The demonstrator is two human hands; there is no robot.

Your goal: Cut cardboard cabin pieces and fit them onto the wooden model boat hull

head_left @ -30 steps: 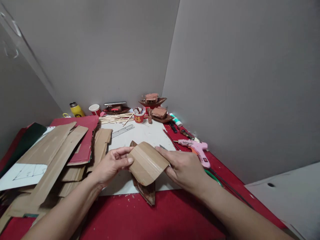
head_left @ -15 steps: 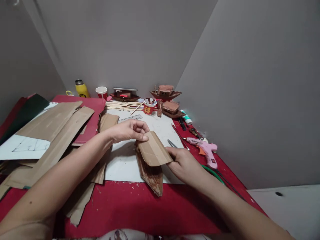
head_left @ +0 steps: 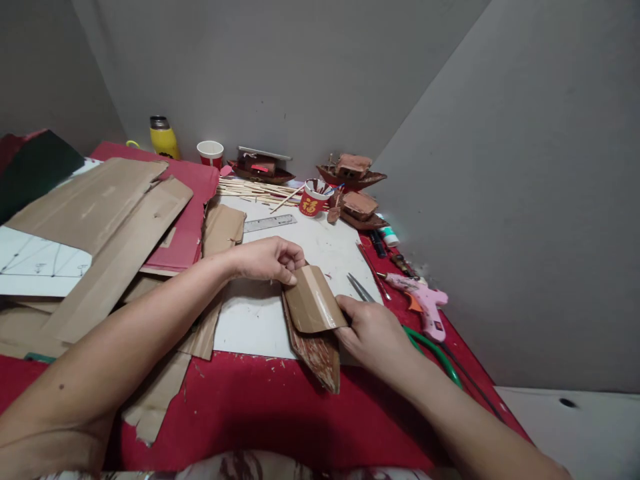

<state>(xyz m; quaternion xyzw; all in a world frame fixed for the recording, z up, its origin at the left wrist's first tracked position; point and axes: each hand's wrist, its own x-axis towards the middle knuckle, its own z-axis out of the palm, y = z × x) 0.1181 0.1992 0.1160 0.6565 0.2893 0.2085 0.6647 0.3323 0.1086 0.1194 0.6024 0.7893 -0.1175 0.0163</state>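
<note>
A curved piece of brown cardboard (head_left: 313,300) is pinched at its upper left corner by my left hand (head_left: 270,260). At its lower right edge, the fingers and thumb of my right hand (head_left: 367,330) close on it. Directly under the cardboard lies a brown model boat hull (head_left: 320,357), its pointed end toward me and its far part covered. Whether the cardboard rests on the hull I cannot tell. Just beyond my right hand, green-handled scissors (head_left: 360,288) lie with their blades on the white sheet (head_left: 250,327).
Cardboard pieces (head_left: 130,253) pile up at the left. A pink glue gun (head_left: 425,303) lies at the right, its cord trailing toward me. Behind are a metal ruler (head_left: 270,223), thin wooden sticks (head_left: 255,192), a red paper cup (head_left: 315,200) and finished model boats (head_left: 353,172).
My view has shifted, so the table's things sit higher or further right. Both hands keep hold of the cardboard, which now looks more bent and catches a bright reflection.
</note>
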